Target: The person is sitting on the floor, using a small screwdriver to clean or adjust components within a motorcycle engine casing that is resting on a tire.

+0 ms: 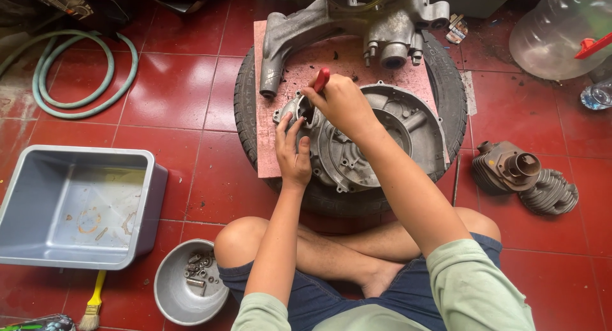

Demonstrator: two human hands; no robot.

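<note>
Small crumpled packet (456, 29) beside tyre (454, 88)

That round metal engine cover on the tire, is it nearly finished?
Already off: bolts lie in the small bowl. In hand: the right hand works a red-handled tool at the cover's edge while the left hand steadies it. Left: I cannot tell how much remains.

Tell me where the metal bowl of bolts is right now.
The metal bowl sits on the red floor at lower left, beside the person's left knee, just below the grey plastic tub and right of the paintbrush.
</note>
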